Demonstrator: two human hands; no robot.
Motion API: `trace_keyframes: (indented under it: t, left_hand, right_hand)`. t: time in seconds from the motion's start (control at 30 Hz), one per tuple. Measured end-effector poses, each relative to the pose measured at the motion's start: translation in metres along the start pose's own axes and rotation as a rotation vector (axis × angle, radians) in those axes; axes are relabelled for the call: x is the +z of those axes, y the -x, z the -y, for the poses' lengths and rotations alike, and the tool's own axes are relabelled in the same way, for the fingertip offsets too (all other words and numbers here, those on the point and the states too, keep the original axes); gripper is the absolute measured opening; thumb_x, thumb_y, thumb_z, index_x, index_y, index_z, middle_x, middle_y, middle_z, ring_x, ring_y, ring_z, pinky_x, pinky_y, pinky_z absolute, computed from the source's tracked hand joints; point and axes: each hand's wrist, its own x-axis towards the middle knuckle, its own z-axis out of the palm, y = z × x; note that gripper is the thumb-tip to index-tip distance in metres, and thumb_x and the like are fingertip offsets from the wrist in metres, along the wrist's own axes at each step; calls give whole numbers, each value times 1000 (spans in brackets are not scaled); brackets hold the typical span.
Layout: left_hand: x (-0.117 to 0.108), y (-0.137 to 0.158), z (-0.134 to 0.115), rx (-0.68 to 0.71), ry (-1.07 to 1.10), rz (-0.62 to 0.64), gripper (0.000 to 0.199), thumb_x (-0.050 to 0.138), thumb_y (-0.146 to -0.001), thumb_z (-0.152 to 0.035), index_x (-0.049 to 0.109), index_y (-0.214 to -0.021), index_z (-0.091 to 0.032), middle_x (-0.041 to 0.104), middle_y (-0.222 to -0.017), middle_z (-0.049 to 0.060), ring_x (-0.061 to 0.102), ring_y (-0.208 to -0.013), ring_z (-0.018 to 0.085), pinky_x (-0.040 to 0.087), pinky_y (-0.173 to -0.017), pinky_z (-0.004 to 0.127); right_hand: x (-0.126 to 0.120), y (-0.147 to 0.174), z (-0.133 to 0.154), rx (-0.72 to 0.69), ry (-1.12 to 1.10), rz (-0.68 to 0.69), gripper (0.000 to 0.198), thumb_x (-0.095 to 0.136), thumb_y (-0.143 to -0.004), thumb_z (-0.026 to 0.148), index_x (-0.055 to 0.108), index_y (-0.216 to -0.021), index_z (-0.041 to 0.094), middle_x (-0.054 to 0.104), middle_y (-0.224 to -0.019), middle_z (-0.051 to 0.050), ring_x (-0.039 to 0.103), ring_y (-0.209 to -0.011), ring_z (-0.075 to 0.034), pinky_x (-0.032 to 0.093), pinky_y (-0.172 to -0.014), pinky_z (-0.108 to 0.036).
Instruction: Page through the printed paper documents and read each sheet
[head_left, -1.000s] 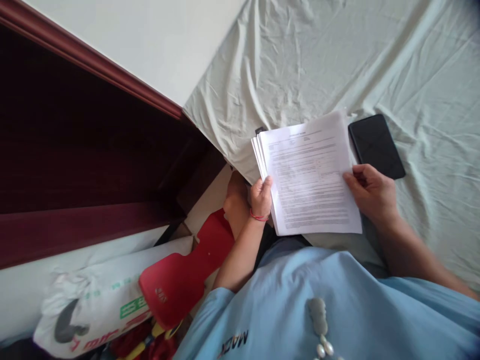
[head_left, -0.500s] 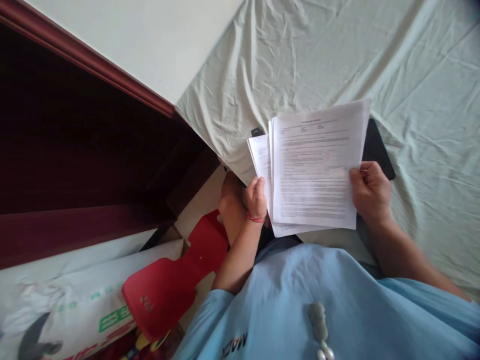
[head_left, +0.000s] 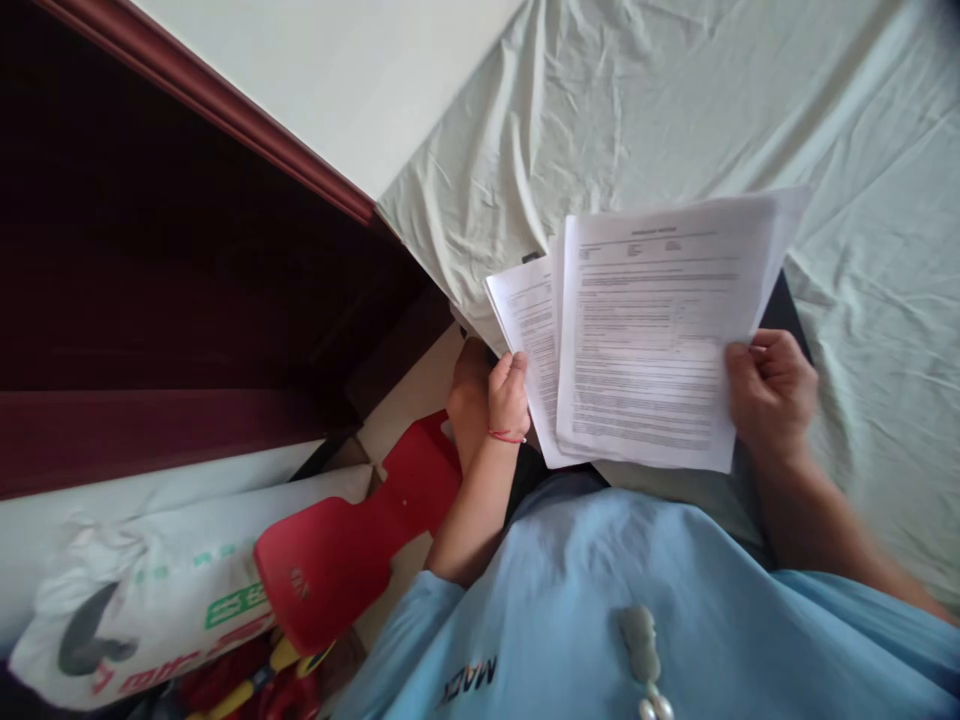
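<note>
Two groups of printed white sheets are held up over the cloth and my lap. My left hand [head_left: 510,395], with a red string at the wrist, pinches the left edge of the lower sheets [head_left: 525,310]. My right hand [head_left: 772,390] grips the right edge of the upper sheets [head_left: 645,340], thumb on top. The upper sheets overlap the right part of the lower ones and hide it. Small lines of text cover the pages, too fine to read. Behind the upper sheets and my right hand, part of a flat black object [head_left: 793,310] shows on the cloth.
A wrinkled pale green cloth [head_left: 675,110] covers the surface ahead. Dark red wooden furniture [head_left: 225,110] stands at the left. Below it are a red plastic seat [head_left: 330,570] and a white printed sack [head_left: 172,570]. A small dark item [head_left: 531,257] peeks out behind the papers.
My right hand has drawn the upper sheets to the right, away from the lower sheets in my left hand. More of the lower sheets shows. The view has shifted slightly.
</note>
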Motion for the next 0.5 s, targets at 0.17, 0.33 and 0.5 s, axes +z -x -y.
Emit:
trace_keyframes:
  t: [0.17,0.33,0.5]
  left_hand:
    - [-3,-3,6,189,-267,18,52,78,-87,-75,76,-99,-24,78,-98,3,71,-97,21,55,-95,34]
    - [-4,-3,10,190,-346,-4,55,68,-94,-77,67,-84,-23,68,-80,1,65,-81,18,52,-81,31]
    - [-2,3,11,195,-315,-1,64,66,-88,-86,71,-85,-22,70,-81,3,68,-88,21,54,-88,33]
  right_hand:
    - [5,4,-6,30,-18,172,21,70,-93,42,63,-98,23,63,-66,4,49,-51,-13,33,-46,-27]
    - [7,4,-12,30,49,169,19,67,-95,42,63,-98,24,61,-68,4,49,-55,-13,35,-50,-27]
    - [8,4,-11,23,76,174,20,68,-93,43,60,-95,25,57,-66,6,47,-54,-14,33,-49,-28]
